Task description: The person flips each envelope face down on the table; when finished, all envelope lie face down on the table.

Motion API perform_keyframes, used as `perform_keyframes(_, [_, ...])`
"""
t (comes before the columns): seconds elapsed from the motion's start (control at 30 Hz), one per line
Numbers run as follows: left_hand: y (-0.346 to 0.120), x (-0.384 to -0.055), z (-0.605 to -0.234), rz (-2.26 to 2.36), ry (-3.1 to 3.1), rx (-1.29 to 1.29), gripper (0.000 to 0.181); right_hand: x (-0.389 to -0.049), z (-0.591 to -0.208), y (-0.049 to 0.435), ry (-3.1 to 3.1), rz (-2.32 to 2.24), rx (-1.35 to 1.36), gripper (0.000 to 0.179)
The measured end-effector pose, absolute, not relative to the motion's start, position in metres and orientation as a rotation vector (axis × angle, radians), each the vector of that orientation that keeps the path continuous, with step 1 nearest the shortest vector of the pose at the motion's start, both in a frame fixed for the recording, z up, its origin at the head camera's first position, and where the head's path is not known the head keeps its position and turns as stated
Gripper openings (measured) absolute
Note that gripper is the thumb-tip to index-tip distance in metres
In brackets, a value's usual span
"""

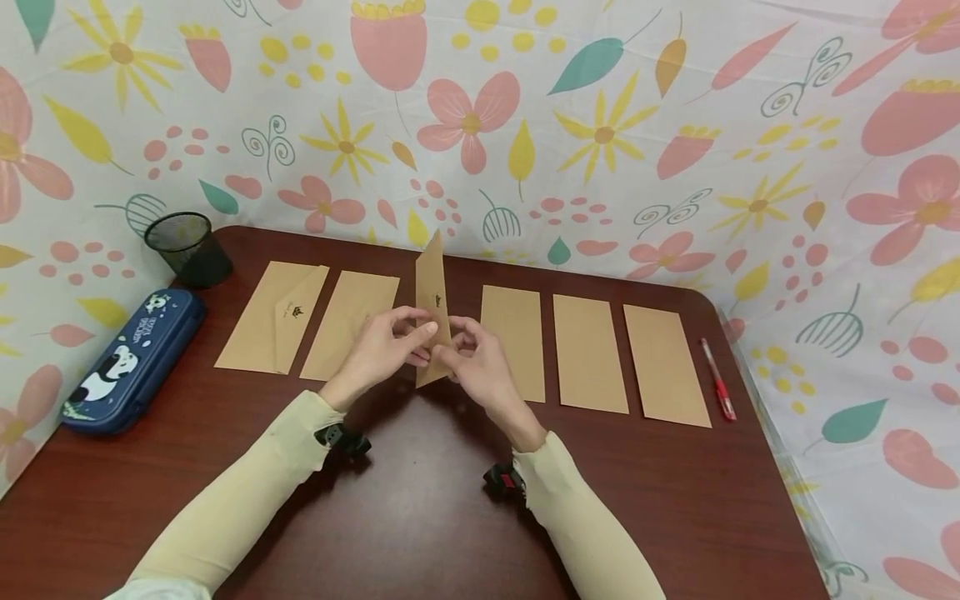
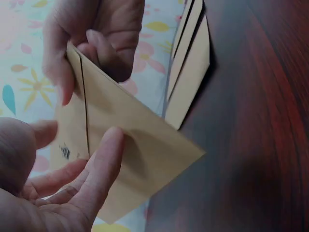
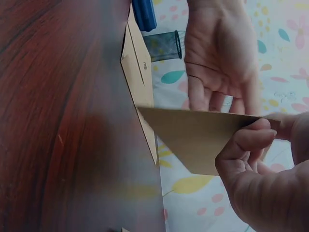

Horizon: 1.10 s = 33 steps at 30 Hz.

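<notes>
Pinching the twelve-o'clock kraft envelope (image 1: pixel 431 279), right hand (image 1: pixel 486 365) should steady it while left hand (image 1: pixel 381 343), fingers loose, touches lightly.

On my feed I see a pale yellow left sleeve (image 1: pixel 236 492), creased near its cuff, with a black wrist camera (image 1: pixel 345 440) beside it; right of that sleeve, a matching right sleeve (image 1: pixel 588 521) and a red-marked camera (image 1: pixel 504 482).
</notes>
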State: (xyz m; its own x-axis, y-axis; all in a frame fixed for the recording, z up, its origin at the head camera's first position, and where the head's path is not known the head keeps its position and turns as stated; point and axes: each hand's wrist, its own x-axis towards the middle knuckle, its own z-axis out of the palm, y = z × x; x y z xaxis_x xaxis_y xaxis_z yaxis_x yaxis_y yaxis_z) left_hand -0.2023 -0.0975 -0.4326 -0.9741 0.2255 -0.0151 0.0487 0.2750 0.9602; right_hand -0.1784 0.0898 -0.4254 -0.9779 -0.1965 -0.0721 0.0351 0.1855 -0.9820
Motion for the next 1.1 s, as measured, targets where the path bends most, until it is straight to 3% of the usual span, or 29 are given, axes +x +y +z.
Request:
perform_keyframes(0.23, [-0.095, -0.196, -0.421, 1.603, 2.662, 0.249, 0.050, -0.179, -0.424, 0.085, 2.228, -1.906, -0.266, 0.056])
perform_keyframes(0.5, [-0.095, -0.192, -0.419, 1.690, 2.606, 0.200, 0.024, -0.181, -0.426, 0.083, 2.226, -1.880, -0.289, 0.057])
perform_keyframes(0.7, [-0.099, -0.191, -0.419, 1.782, 2.517, 0.135, 0.034, -0.183, -0.428, 0.086, 2.483, -1.752, -0.233, 0.053])
perform_keyframes(1.1, [-0.112, -0.196, -0.426, 1.818, 2.462, 0.023, 0.034, -0.184, -0.438, 0.092, 2.706, -1.322, 0.010, 0.079])
